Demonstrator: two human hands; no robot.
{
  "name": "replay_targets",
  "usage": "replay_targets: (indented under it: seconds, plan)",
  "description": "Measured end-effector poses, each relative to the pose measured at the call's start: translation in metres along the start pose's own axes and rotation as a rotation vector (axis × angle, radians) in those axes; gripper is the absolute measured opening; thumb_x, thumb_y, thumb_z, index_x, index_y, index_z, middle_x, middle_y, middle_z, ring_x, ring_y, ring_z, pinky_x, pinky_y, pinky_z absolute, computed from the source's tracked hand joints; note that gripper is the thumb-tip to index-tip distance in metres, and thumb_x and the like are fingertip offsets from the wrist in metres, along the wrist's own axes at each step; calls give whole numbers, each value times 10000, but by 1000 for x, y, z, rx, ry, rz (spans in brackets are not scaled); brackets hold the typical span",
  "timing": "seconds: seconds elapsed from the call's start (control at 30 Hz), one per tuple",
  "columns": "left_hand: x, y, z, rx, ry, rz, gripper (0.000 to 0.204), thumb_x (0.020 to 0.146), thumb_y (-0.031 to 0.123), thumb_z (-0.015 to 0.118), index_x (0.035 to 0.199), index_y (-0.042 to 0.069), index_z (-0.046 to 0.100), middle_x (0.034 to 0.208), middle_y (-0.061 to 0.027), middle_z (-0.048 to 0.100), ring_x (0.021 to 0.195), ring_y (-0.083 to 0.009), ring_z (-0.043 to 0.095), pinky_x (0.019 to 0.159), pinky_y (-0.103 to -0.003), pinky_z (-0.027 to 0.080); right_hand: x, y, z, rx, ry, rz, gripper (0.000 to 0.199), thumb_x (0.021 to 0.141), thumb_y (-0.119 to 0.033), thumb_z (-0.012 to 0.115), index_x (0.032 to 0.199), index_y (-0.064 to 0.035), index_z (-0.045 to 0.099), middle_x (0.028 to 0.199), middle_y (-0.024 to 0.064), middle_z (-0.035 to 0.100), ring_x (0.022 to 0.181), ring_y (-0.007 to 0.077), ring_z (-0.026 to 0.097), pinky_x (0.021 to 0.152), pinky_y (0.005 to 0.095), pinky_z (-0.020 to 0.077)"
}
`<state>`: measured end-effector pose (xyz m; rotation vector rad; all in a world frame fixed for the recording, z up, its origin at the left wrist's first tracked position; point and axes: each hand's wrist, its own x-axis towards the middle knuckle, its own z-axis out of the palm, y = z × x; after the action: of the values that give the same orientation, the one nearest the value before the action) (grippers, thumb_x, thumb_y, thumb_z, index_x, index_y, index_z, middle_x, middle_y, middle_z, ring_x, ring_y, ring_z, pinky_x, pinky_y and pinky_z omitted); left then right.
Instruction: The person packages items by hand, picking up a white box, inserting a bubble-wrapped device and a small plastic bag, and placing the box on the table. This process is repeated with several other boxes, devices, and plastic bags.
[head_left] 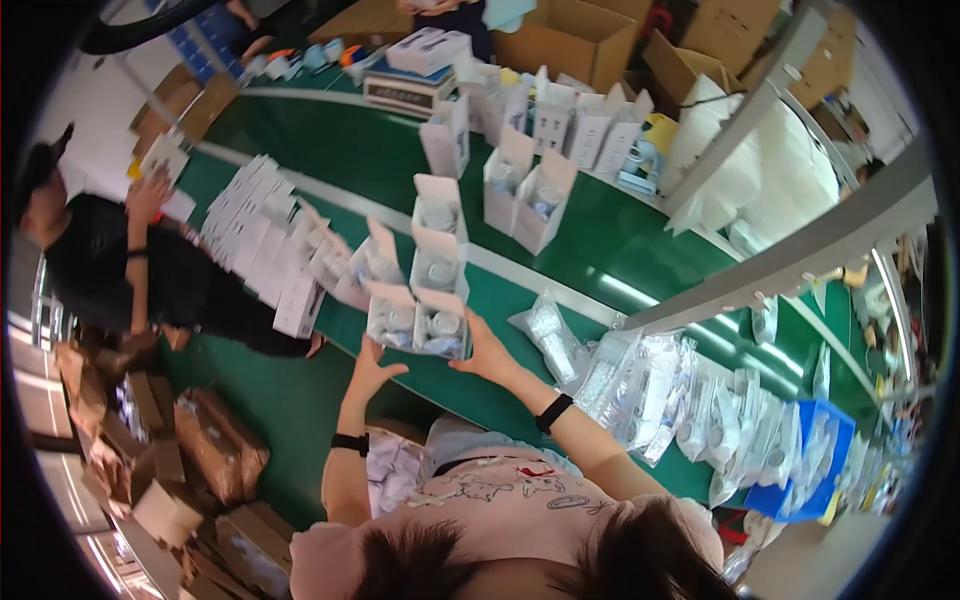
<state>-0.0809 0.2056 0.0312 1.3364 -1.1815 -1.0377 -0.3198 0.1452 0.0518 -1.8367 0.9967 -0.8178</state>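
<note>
In the head view, the person's left hand and right hand grasp a pair of open white boxes from either side, close to the near edge of the green work surface. The left fingers lie against the outer side of the left box, with the thumb spread out along its near face; whether that thumb touches the cardboard cannot be told. The right fingers and thumb are closed around the outer side of the right box. The two boxes stand side by side, touching, flaps up, with clear-wrapped items inside; whether their bases rest on the surface is hidden. Just behind them are two more open boxes, one beyond the other, and to the left stands another open box. Farther left, closed white boxes lie in overlapping rows, near a co-worker in black. Across the surface, another pair of open boxes stands before a line of white cartons. To the right, clear bags lie beside a blue bin.
</note>
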Motion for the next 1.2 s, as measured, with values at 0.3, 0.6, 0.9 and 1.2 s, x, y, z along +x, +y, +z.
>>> replay_targets:
  seconds: [0.3, 0.6, 0.9, 1.2]
  plan:
    - [5, -16, 21, 585, 80, -117, 324, 511, 114, 769, 724, -48, 585, 659, -114, 608, 680, -155, 585, 586, -315, 451, -29, -24, -34, 109, -24, 129, 827, 562, -157, 720, 1230, 14, 265, 1184, 224, 383, 1116, 350, 378, 941, 349, 317]
    - [21, 44, 106, 623, 60, 438, 397, 690, 67, 612, 1050, -52, 493, 1056, -143, 542, 872, -207, 559, 767, -349, 445, -223, -93, -281, 226, 359, 566, 757, 497, -201, 760, 1141, -14, 409, 1011, 102, 549, 917, 177, 531, 753, 313, 452]
    - [143, 93, 343, 127, -159, 139, 345, 589, 242, 748, 751, -8, 572, 682, -112, 617, 597, -166, 581, 554, -294, 452, -289, 114, -484, -23, 1868, 296, 452, 567, -72, 726, 902, -44, 423, 697, 43, 503, 634, 161, 499, 566, 261, 422]
    - [178, 2, 458, 306, -73, 252, 571, 618, 228, 698, 1055, -12, 420, 897, -222, 558, 820, -381, 538, 700, -404, 444, -315, 281, -548, -474, 1831, 575, 477, 477, -108, 777, 862, 26, 530, 875, 131, 573, 806, 250, 539, 709, 395, 462]
